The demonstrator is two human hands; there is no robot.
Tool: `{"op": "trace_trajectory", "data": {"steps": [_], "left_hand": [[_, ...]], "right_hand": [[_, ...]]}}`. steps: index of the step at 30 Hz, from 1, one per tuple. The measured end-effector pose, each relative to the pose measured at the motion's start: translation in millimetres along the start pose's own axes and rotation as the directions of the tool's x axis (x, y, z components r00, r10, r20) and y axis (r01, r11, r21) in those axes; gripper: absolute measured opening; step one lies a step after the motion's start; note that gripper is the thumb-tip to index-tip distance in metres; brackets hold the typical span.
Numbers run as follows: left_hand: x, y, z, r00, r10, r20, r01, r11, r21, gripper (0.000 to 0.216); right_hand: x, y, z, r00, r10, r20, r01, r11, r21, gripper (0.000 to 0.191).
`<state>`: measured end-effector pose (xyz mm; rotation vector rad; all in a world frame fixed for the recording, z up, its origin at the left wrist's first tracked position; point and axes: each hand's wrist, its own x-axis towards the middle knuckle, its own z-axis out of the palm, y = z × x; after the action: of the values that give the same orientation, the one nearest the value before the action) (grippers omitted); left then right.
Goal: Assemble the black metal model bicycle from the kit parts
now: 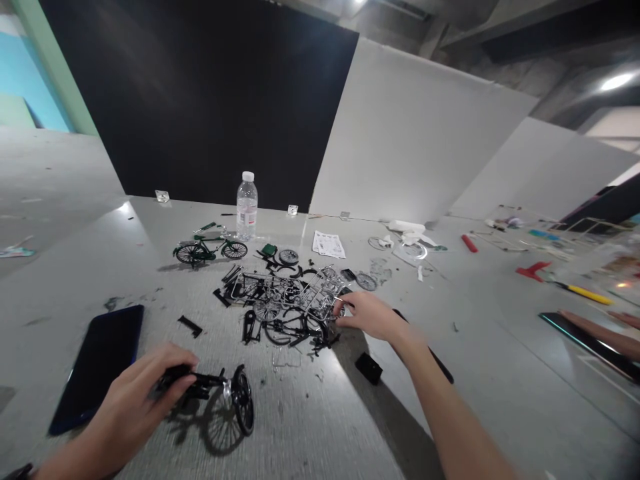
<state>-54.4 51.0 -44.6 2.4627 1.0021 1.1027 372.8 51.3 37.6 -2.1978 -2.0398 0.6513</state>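
Head: bike frame (215, 381) inside L hand (135, 400) grip.

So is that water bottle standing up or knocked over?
Upright: the water bottle stands on its base on the table, white cap at the top.

The left hand (133, 400) holds a small black bike frame (200, 385) with one wheel (243, 400) on it, just above the grey bench (60, 287). The right hand (373, 315) touches a pile of bike parts (283, 300). Behind the pile stand a little green bike (210, 248) and a water bottle (247, 207). A dark phone (97, 363) lies by the left hand.
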Motion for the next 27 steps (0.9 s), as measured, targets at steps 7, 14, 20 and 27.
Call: {"op": "trace_trajectory", "data": {"steps": [7, 14, 20, 27], "left_hand": [[8, 6, -2, 0.998, 0.023, -0.063, -0.021, 0.999, 0.031, 0.02], [14, 2, -4, 0.982, -0.05, -0.184, 0.071, 0.991, 0.11, 0.028], [39, -8, -26, 0.936, -0.252, -0.246, 0.297, 0.941, 0.164, 0.036], [69, -41, -49, 0.872, -0.393, -0.291, 0.442, 0.889, 0.125, 0.036]], "right_hand": [[-7, 6, -14, 0.997, -0.023, -0.075, 0.025, 0.999, 0.027, 0.022], [-12, 1, -12, 0.995, -0.071, -0.064, 0.081, 0.982, 0.172, 0.037], [-11, -15, -4, 0.991, -0.125, -0.047, 0.134, 0.934, 0.33, 0.041], [-14, -29, 2, 0.989, -0.144, -0.036, 0.147, 0.904, 0.402, 0.043]]}}
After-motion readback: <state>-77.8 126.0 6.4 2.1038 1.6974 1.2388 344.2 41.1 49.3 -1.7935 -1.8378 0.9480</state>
